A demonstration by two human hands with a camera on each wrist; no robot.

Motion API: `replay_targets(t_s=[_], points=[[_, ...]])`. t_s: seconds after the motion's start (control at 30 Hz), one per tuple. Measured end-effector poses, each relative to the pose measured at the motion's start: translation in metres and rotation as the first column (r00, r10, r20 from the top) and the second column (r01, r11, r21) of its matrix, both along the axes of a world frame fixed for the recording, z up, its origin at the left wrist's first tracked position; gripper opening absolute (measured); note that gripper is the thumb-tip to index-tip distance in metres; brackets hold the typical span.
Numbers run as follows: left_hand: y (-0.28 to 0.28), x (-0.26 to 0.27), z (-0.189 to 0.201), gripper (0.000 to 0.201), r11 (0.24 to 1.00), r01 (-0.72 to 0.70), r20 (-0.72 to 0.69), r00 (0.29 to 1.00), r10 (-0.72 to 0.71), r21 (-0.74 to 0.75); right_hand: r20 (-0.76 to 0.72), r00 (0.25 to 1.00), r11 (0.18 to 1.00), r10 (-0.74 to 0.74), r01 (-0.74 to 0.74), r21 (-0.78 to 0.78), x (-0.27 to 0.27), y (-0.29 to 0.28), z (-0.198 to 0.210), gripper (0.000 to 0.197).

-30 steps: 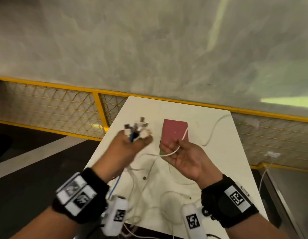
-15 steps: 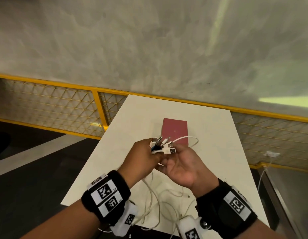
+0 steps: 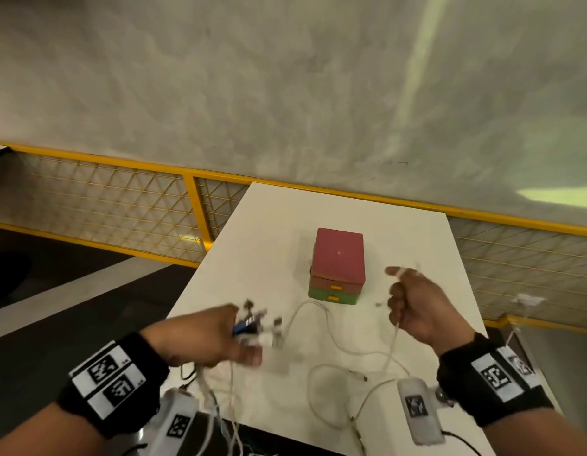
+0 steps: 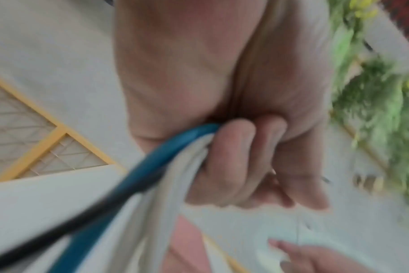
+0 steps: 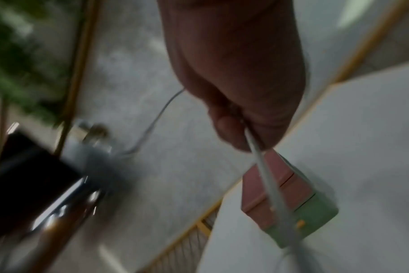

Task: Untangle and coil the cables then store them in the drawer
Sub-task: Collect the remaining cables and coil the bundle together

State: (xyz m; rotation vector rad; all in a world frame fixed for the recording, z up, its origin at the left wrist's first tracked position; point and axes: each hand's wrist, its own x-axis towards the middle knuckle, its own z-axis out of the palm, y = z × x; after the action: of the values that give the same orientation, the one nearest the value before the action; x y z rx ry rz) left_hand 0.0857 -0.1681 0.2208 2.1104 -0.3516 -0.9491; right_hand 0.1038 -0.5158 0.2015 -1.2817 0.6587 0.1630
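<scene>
My left hand (image 3: 219, 337) grips a bundle of cables (image 3: 255, 327) near their plug ends, white ones and a blue one, over the table's front left. In the left wrist view the fingers (image 4: 231, 162) curl round the blue cable (image 4: 152, 166) and white cables (image 4: 175, 184). My right hand (image 3: 413, 301) is raised right of the drawer box (image 3: 338, 264) and grips one white cable (image 3: 392, 347) that runs down to the table. The right wrist view shows that white cable (image 5: 266, 177) leaving the closed fist. The small box has a red top, a red drawer and a green drawer, both closed.
Loose white cable loops (image 3: 331, 350) lie on the white table (image 3: 272, 232) between my hands and hang over its near edge. A yellow railing with wire mesh (image 3: 121, 202) runs behind the table. A grey wall rises beyond it.
My hands were together at the plug ends and have pulled apart. The left hand moved left and down with the bundle; the right hand moved right, drawing out one white cable.
</scene>
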Motion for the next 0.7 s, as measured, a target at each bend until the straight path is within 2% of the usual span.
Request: replay_targets(t_s=[0.03, 0.07, 0.13, 0.2, 0.27, 0.3, 0.37, 0.4, 0.43, 0.47, 0.5, 0.53, 0.57, 0.6, 0.63, 0.7], points=[[-0.004, 0.004, 0.008, 0.049, 0.982, -0.135, -0.015, 0.991, 0.135, -0.131, 0.000, 0.983, 0.972, 0.185, -0.183, -0.150, -0.009, 0.008, -0.003, 0.027], [-0.010, 0.009, 0.017, 0.036, 0.924, -0.250, -0.046, 0.968, 0.247, -0.291, -0.018, 0.927, 0.892, 0.375, -0.366, -0.264, -0.020, 0.016, -0.004, 0.028], [-0.024, 0.017, 0.035, 0.014, 0.778, -0.370, -0.087, 0.920, 0.382, -0.508, -0.088, 0.730, 0.669, 0.678, -0.663, -0.336, -0.042, 0.033, -0.011, 0.024], [-0.034, 0.024, 0.046, 0.008, 0.711, -0.392, -0.086, 0.901, 0.426, -0.585, -0.149, 0.467, 0.409, 0.872, -0.861, -0.303, -0.061, 0.046, -0.022, 0.026], [-0.040, 0.026, 0.049, 0.009, 0.714, -0.397, -0.078, 0.897, 0.436, -0.576, -0.296, 0.188, 0.080, 0.936, -0.936, -0.343, -0.075, 0.057, -0.041, 0.035], [-0.041, 0.026, 0.049, 0.015, 0.726, -0.397, -0.082, 0.900, 0.429, -0.561, -0.392, 0.100, -0.058, 0.914, -0.926, -0.372, -0.080, 0.061, -0.051, 0.039], [-0.040, 0.025, 0.047, 0.025, 0.750, -0.378, -0.110, 0.917, 0.383, -0.542, -0.569, -0.019, -0.287, 0.822, -0.877, -0.385, -0.079, 0.069, -0.054, 0.045], [-0.037, 0.024, 0.045, 0.028, 0.748, -0.366, -0.139, 0.926, 0.351, -0.553, -0.612, -0.059, -0.368, 0.789, -0.843, -0.392, -0.073, 0.071, -0.050, 0.049], [-0.034, 0.024, 0.041, 0.031, 0.735, -0.353, -0.174, 0.934, 0.311, -0.579, -0.610, -0.050, -0.377, 0.791, -0.826, -0.420, -0.064, 0.073, -0.046, 0.055], [-0.030, 0.023, 0.038, 0.036, 0.716, -0.335, -0.204, 0.942, 0.267, -0.612, -0.576, 0.024, -0.293, 0.817, -0.844, -0.450, -0.051, 0.073, -0.044, 0.061], [-0.027, 0.023, 0.035, 0.043, 0.701, -0.314, -0.216, 0.949, 0.228, -0.641, -0.507, 0.174, -0.117, 0.844, -0.863, -0.491, -0.035, 0.073, -0.046, 0.066], [-0.026, 0.022, 0.033, 0.049, 0.693, -0.291, -0.214, 0.956, 0.199, -0.659, -0.410, 0.390, 0.124, 0.825, -0.831, -0.542, -0.016, 0.070, -0.057, 0.067], [-0.025, 0.021, 0.032, 0.051, 0.689, -0.277, -0.210, 0.961, 0.182, -0.670, -0.316, 0.611, 0.354, 0.726, -0.725, -0.591, 0.000, 0.068, -0.071, 0.062], [-0.025, 0.021, 0.031, 0.051, 0.684, -0.272, -0.214, 0.962, 0.171, -0.677, -0.252, 0.776, 0.512, 0.579, -0.586, -0.628, 0.016, 0.066, -0.083, 0.054], [-0.026, 0.020, 0.030, 0.051, 0.675, -0.280, -0.231, 0.959, 0.164, -0.683, -0.223, 0.857, 0.580, 0.464, -0.485, -0.654, 0.030, 0.064, -0.097, 0.050], [-0.030, 0.020, 0.027, 0.048, 0.652, -0.319, -0.288, 0.944, 0.158, -0.688, -0.279, 0.878, 0.557, 0.388, -0.465, -0.688, 0.049, 0.062, -0.117, 0.054]])
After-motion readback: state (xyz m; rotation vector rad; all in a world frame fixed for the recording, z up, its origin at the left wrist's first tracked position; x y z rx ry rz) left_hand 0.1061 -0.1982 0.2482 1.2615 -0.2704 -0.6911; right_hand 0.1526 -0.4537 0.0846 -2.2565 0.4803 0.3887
